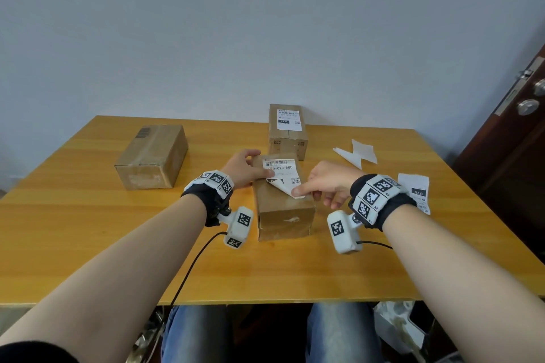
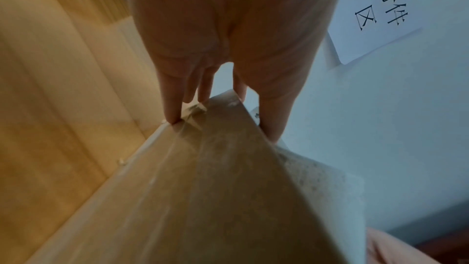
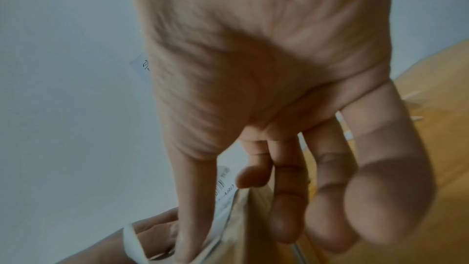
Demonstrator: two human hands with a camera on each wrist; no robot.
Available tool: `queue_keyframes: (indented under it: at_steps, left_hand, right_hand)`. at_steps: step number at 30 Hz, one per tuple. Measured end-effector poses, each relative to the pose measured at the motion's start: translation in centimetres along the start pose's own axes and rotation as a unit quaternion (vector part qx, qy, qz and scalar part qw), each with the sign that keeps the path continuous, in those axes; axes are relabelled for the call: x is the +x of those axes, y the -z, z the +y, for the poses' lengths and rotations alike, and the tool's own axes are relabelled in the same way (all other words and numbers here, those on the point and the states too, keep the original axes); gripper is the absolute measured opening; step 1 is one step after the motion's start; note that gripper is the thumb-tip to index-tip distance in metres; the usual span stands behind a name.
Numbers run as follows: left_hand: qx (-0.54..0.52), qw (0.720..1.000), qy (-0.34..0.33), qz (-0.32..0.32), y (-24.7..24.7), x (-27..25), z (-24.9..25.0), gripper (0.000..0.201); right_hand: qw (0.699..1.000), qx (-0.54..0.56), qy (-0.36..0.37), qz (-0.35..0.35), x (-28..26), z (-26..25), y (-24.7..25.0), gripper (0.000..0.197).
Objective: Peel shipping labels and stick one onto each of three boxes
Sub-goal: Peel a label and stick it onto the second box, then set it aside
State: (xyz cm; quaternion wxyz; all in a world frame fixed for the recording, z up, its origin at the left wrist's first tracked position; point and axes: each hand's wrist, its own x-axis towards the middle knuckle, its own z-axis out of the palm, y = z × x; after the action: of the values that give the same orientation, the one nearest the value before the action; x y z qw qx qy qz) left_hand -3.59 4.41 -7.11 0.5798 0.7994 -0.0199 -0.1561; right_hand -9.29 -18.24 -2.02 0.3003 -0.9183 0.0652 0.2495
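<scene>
- Left hand (image 1: 241,169) grip curls round the near box (image 1: 283,209), thumb on its label (image 1: 281,175).
- Right hand (image 1: 327,184) pinches the label's lifted corner.
- Both rest on the table (image 1: 88,239).

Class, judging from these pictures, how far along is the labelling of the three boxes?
Done: far box is labelled. In hand: left hand steadies the near box while the right hand smooths its half-stuck label. Left: the left-side box, with a spare label waiting.

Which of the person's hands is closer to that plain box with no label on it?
Left. The left hand sits just right of the unlabelled box, gripping the middle box; the right hand is beyond that middle box, farther away.
</scene>
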Motion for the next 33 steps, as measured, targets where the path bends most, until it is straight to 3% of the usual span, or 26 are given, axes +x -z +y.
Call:
queue_keyframes:
  at_steps: [2,5,10,15,19,24,27,31,33]
  left_hand:
    - [0.003,1.0,-0.007,-0.01,-0.5,-0.4,-0.1,0.089]
    - [-0.01,0.999,-0.006,-0.034,-0.8,-0.8,-0.5,0.094]
    - [-0.027,0.997,0.003,-0.075,-1.1,-1.5,-0.6,0.088]
    - [0.006,0.996,0.0,-0.089,-1.4,-1.9,-0.7,0.088]
    - [0.035,0.994,0.0,-0.104,-1.3,-2.3,-0.7,0.088]
    - [0.02,0.993,0.007,-0.113,-1.4,-2.8,-0.6,0.081]
    - [0.015,0.992,0.013,-0.122,-1.5,-2.9,-0.9,0.078]
    - [-0.009,0.987,0.04,-0.153,-1.3,-3.0,-1.3,0.059]
    - [-0.019,0.986,0.043,-0.157,-1.4,-2.8,-1.4,0.061]
  right_hand:
    - [0.999,0.035,0.012,0.016,-0.2,0.6,-0.2,0.04]
    - [0.995,0.056,0.037,0.077,-0.1,1.6,-0.5,0.053]
    - [0.977,-0.04,0.133,0.164,0.3,3.1,-0.8,0.077]
    - [0.921,-0.138,0.266,0.249,0.4,2.2,-1.5,0.07]
    - [0.882,-0.21,0.329,0.265,1.3,0.6,-2.0,0.063]
    - [0.854,-0.28,0.337,0.281,2.3,-0.8,-2.7,0.057]
    - [0.86,-0.262,0.324,0.294,2.7,-1.7,-3.4,0.056]
    - [0.863,-0.278,0.293,0.304,3.1,-2.4,-4.9,0.051]
    - [0.862,-0.292,0.269,0.315,3.1,-2.2,-5.3,0.05]
